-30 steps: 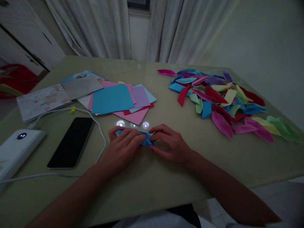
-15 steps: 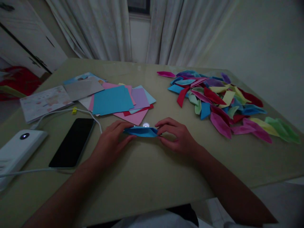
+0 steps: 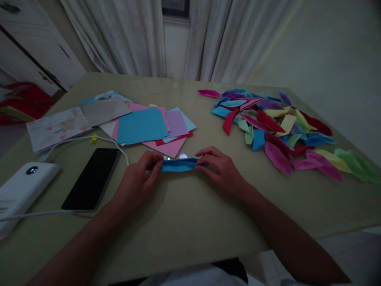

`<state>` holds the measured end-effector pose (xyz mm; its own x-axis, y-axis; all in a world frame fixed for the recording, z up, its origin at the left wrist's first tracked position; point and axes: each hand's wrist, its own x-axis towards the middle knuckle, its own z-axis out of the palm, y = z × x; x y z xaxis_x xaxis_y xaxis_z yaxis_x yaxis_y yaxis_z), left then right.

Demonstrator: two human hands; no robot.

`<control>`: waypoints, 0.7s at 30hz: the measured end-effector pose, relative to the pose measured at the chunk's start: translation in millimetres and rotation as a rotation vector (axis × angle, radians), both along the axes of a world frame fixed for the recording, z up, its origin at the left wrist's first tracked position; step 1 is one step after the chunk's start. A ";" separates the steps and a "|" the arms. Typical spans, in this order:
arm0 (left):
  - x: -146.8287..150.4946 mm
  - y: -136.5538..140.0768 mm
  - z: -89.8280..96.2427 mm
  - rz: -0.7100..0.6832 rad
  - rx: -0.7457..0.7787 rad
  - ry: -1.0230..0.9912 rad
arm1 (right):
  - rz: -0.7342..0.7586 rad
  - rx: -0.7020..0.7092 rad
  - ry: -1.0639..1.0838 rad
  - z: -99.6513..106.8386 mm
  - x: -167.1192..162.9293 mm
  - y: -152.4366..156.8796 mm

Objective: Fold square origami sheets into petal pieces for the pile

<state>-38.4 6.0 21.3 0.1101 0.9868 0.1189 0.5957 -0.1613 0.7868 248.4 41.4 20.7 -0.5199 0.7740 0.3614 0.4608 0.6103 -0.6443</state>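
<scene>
A narrow strip of folded blue paper (image 3: 179, 165) lies crosswise between my two hands, over the middle of the table (image 3: 178, 214). Its left end is pinched between the thumb and fingers of my left hand (image 3: 141, 172). At the right end, my right hand (image 3: 219, 167) grips it with thumb and fingertips. Both ends of the strip are partly covered by my fingers. Just beyond it, a stack of square coloured sheets has a blue sheet (image 3: 143, 126) on top.
Many folded paper pieces (image 3: 270, 123) in mixed colours are heaped at the right. On the left are a black phone (image 3: 91, 178), a white power bank (image 3: 28, 190) with a cable (image 3: 80, 138), and a patterned flat packet (image 3: 59, 129). Curtains (image 3: 119, 39) hang behind the table.
My left thumb and fingers have closed into a tighter pinch on the strip's left end. The strip now looks flatter and narrower. My right hand stays nearly in place.
</scene>
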 end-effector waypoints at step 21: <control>0.4 0.6 0.7 -0.210 0.241 0.019 | -0.063 -0.042 0.176 4.7 0.1 -4.7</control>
